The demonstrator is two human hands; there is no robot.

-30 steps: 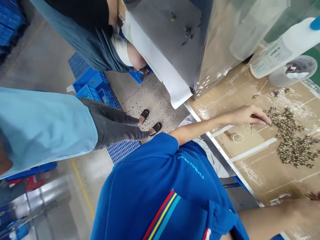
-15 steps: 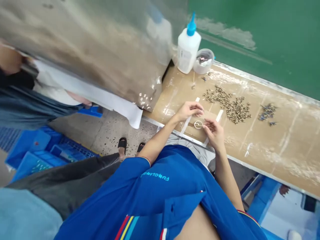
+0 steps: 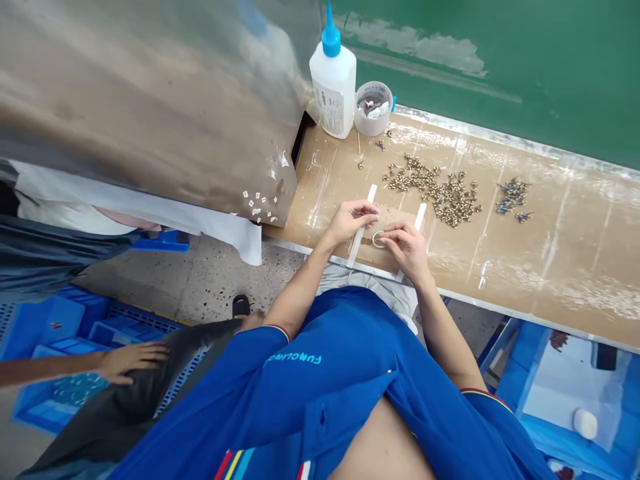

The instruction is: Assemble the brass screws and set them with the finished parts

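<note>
A thin white ring (image 3: 377,239) is at a small brown board (image 3: 369,254) near the bench's front edge. My right hand (image 3: 407,249) pinches the ring's right edge between thumb and fingertips. To its left, my left hand (image 3: 353,220) is closed in a pinch above a white strip (image 3: 355,247); what its fingertips hold, if anything, is too small to make out. A second white strip (image 3: 421,217) runs beside my right hand. Beyond my hands lies a pile of small brass-coloured metal parts (image 3: 453,199).
A white bottle with a blue nozzle (image 3: 333,90) stands by a round tub (image 3: 373,120) at the back. Blue-tipped metal parts (image 3: 513,197) lie to the right. A metal cabinet (image 3: 200,113) bounds the left. A co-worker's hand (image 3: 135,361) rests on a leg near blue crates (image 3: 40,320).
The view has shifted, so the bench sits further left and higher. My right fingertips have closed in on the ring. A co-worker's hand has come into view at lower left.
</note>
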